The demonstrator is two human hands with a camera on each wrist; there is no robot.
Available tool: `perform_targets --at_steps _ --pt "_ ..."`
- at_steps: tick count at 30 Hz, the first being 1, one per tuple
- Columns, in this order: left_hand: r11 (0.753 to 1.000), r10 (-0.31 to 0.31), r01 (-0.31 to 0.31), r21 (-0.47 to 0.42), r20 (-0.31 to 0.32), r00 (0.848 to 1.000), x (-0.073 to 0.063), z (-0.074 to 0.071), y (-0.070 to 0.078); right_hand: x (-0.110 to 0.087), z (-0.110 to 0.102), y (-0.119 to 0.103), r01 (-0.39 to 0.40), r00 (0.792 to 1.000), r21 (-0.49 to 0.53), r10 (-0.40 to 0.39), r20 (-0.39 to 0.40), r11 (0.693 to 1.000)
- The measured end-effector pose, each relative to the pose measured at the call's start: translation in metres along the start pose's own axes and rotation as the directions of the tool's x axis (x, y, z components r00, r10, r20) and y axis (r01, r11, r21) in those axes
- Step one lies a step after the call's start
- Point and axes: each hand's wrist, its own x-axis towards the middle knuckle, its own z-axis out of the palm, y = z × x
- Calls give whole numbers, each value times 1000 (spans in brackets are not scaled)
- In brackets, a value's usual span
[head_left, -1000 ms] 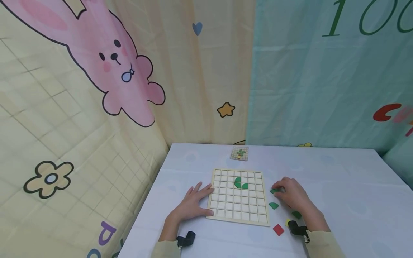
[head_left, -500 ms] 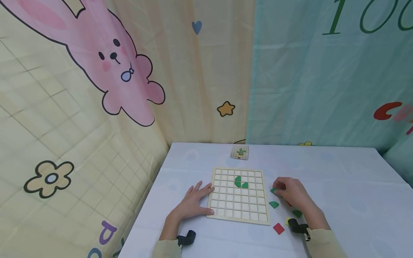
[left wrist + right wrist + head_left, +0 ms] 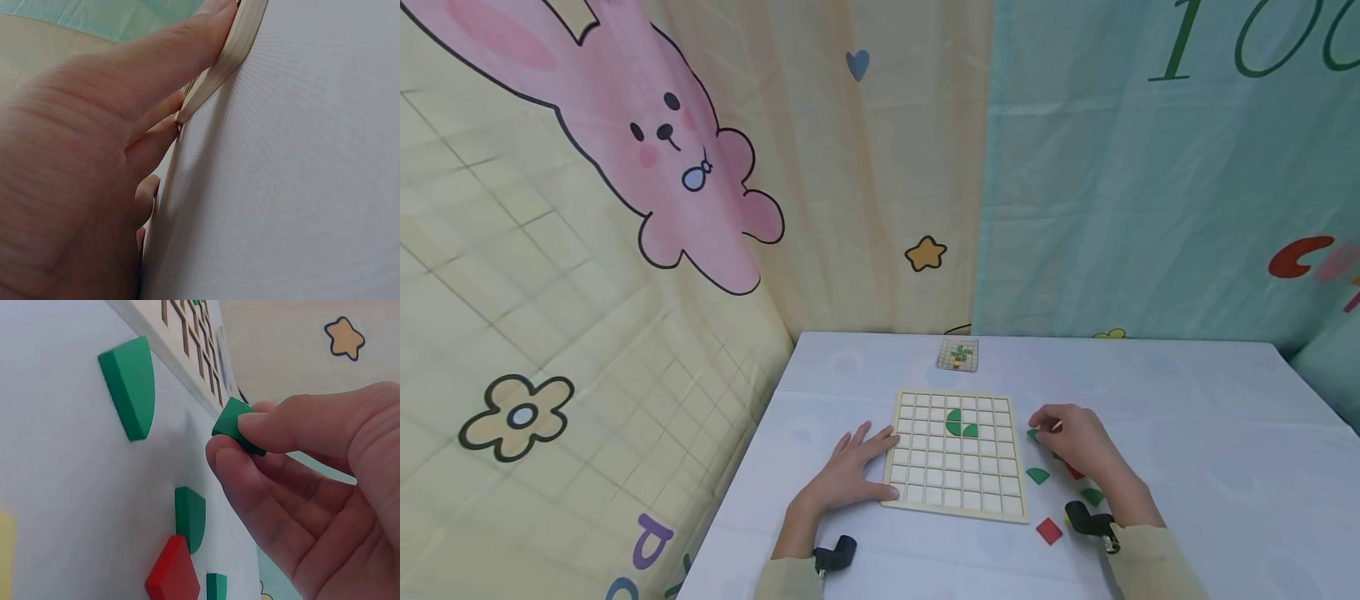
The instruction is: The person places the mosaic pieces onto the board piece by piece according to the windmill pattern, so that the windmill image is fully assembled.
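Observation:
Between thumb and fingertips my right hand (image 3: 1078,440) pinches a green quarter-circle tile (image 3: 232,419), raised off the table just right of a wooden grid board (image 3: 957,479). My left hand (image 3: 847,473) spreads along the board's left edge; in the left wrist view its thumb (image 3: 181,53) touches the wooden rim (image 3: 219,75). Green tiles (image 3: 954,427) sit in a few of the board's upper cells. Below the right hand lie more green tiles (image 3: 134,387) and a red tile (image 3: 175,572), partly hidden from the head view.
A small patterned grid card (image 3: 957,355) lies behind the board. Nearer the front are a red square tile (image 3: 1048,531) and a green tile (image 3: 1092,497). A yellow tile (image 3: 5,556) shows at the right wrist view's edge. Printed curtains (image 3: 880,167) hang behind the white table (image 3: 1210,433).
My right hand has moved slightly away from me with the green quarter-circle tile, uncovering a red tile under the palm. The left hand stays at the board's edge.

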Motion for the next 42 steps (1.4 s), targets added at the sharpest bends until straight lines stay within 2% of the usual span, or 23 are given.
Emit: perform_targets --at_steps 10,17,27,37,42 --pt "1000 1 -1 3 1 1000 -1 -1 1 7 7 -12 0 1000 35 0 -16 999" --pt "1000 -8 8 11 2 1000 -1 -1 2 11 15 -17 21 997 48 -18 -73 999" --pt "1000 -3 3 9 -4 1000 -2 0 1 12 23 -29 -10 991 131 27 -130 991" --pt "1000 -1 1 14 -3 1000 -3 -2 3 19 36 -32 -40 991 195 64 -119 980" --pt "1000 -1 1 7 -3 1000 -3 -2 3 21 41 -35 -88 987 211 113 -111 974"
